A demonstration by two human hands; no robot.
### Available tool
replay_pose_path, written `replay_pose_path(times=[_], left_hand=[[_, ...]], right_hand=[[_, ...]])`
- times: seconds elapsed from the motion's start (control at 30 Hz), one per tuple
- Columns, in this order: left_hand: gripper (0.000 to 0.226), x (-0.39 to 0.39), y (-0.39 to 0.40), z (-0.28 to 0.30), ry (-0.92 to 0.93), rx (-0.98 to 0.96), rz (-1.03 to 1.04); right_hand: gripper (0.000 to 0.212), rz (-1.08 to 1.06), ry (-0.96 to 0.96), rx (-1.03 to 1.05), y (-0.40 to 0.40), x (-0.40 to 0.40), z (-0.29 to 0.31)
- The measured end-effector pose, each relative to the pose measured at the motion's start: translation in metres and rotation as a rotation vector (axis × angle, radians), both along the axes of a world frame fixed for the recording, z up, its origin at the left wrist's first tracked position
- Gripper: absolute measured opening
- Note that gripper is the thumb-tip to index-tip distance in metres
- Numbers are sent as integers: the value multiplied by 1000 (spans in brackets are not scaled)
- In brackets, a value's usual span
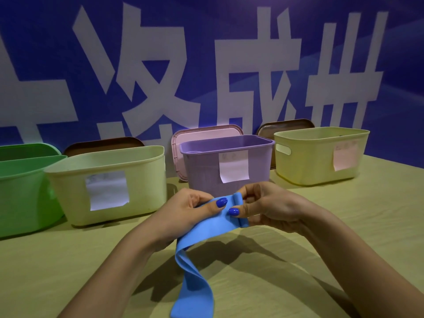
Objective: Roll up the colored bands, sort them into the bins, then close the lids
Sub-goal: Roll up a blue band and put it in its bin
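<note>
- head view: a blue band (199, 267) hung in front of the person, a flat, smooth, wide rubbery strip; its top end was turned over into a small first fold between the two hands, and the rest drooped in a loose wave toward the wooden table (344, 226), running out of the picture at the bottom edge.
- the band was held in the air, in front of the purple bin (229, 166) and nearer the camera than any of the bins.
- the left hand (188, 212) came in from lower left, thumb on top of the band with its blue-painted nail showing, fingers curled beneath, pinching the strip.
- the right hand (266, 203) came in from lower right, thumb pressed on the folded end, fingers curled behind it, gripping the fold.
- the two thumbs lay just beside each other on the band.
- behind stood a row of open bins: a green bin (25, 193) far left, a pale yellow bin (142, 180), the purple one, and a yellow bin (307, 161) at the right, each of the last three with a paper label.
- a pink lid (181, 143) leaned upright behind the purple bin; brown lids (103, 144) stood behind the yellow ones.
</note>
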State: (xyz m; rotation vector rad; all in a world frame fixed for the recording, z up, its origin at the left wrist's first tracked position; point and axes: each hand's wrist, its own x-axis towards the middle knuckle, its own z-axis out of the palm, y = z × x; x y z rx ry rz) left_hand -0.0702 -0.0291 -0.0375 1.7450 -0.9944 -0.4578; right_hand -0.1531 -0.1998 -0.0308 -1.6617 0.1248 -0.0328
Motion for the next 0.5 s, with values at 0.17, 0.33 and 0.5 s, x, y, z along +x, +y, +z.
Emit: replay_pose_path(times=[0.17, 0.33, 0.5], left_hand=[[37, -4, -4, -4, -9, -35, 3], [39, -5, -4, -4, -35, -76, -2], [32, -8, -6, -5, -22, -123, -9]], right_hand=[[22, -7, 27, -35, 2, 0, -2], [32, 33, 28, -73, 1, 1, -3], [40, 47, 22, -68, 1, 0, -2]])
